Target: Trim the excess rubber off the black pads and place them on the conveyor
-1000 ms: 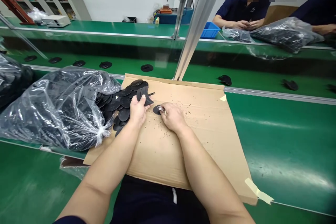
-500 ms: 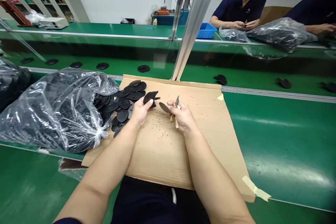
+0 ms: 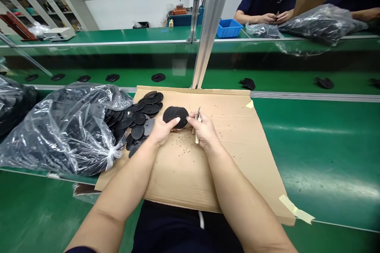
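Observation:
My left hand (image 3: 162, 129) is closed on a fanned stack of thin black discs (image 3: 175, 117), thumb on top. At the stack's right edge, the fingertips of my right hand (image 3: 204, 128) touch the nearest disc. That same hand is wrapped round small nippers (image 3: 197, 126) with pale handles, their metal jaws pointing up and away from me. A pile of loose black discs (image 3: 150, 107) lies to the left, partly spilling from a clear plastic bag (image 3: 65, 126). Beneath both hands is a cardboard sheet (image 3: 184, 182) scattered with tiny dark scraps.
A metal post (image 3: 208, 35) rises beyond the cardboard. Behind the metal rail, black parts (image 3: 158, 77) lie spaced along a green strip (image 3: 130, 77). Across from me are a blue bin (image 3: 229, 28), a filled plastic bag (image 3: 323, 25) and two people in dark shirts.
The stack in my left hand has turned to show its flat faces. My right hand has brought its single disc to the stack, where it now overlaps the others. The view has shifted slightly.

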Action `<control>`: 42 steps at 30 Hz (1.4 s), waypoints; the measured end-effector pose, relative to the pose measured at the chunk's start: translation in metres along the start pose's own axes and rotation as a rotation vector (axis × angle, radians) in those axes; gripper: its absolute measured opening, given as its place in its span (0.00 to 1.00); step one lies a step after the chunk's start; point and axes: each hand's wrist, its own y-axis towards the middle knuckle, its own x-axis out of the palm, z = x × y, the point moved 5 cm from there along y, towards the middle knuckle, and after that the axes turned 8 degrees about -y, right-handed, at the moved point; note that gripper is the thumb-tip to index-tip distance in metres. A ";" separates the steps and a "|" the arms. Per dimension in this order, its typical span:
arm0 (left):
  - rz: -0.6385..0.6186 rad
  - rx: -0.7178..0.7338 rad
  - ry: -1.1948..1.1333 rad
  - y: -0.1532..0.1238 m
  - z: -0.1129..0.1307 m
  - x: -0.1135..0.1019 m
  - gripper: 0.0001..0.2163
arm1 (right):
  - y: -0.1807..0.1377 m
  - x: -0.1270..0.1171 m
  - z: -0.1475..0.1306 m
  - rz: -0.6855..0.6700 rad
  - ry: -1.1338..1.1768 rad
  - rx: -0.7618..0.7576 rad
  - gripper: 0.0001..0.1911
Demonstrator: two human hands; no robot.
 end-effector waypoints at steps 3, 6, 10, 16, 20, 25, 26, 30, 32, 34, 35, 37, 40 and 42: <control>-0.009 -0.013 -0.034 -0.001 0.000 0.000 0.26 | -0.001 0.000 -0.001 0.011 -0.157 -0.093 0.12; -0.004 -0.013 -0.037 -0.001 0.000 0.000 0.24 | 0.000 0.002 0.001 -0.013 -0.182 -0.113 0.12; -0.058 0.006 -0.079 -0.002 -0.002 0.004 0.20 | 0.000 0.006 0.003 -0.127 -0.187 -0.154 0.17; -0.084 0.103 -0.116 0.000 0.003 0.007 0.17 | -0.001 0.006 0.003 -0.133 -0.302 -0.200 0.18; -0.033 0.091 -0.140 0.001 0.003 0.005 0.18 | -0.003 0.004 -0.003 -0.076 -0.175 -0.196 0.19; -0.023 0.030 -0.220 0.000 0.005 0.004 0.18 | -0.005 0.006 -0.010 -0.118 -0.129 -0.223 0.19; -0.011 -0.021 -0.258 0.001 0.004 0.003 0.18 | -0.006 0.006 -0.010 -0.110 -0.112 -0.228 0.19; 0.075 -0.255 -0.368 0.003 0.000 -0.002 0.11 | -0.011 0.005 -0.018 -0.032 -0.447 -0.446 0.15; 0.107 -0.302 -0.388 0.004 0.000 -0.005 0.06 | -0.016 0.011 -0.020 -0.011 -0.799 -0.611 0.15; 0.122 -0.318 -0.402 0.005 0.000 -0.005 0.04 | -0.019 0.016 -0.019 -0.003 -1.041 -0.683 0.16; 0.126 -0.323 -0.408 0.005 0.001 -0.005 0.03 | -0.019 0.017 -0.018 0.004 -1.106 -0.686 0.16; 0.134 -0.335 -0.414 0.005 0.001 -0.005 0.03 | -0.018 0.017 -0.017 0.037 -1.170 -0.668 0.16; 0.130 -0.345 -0.407 0.004 0.000 -0.003 0.02 | -0.017 0.014 -0.019 0.084 -1.195 -0.652 0.15; 0.123 -0.344 -0.399 0.004 0.000 -0.003 0.02 | -0.018 0.014 -0.020 0.075 -1.208 -0.664 0.15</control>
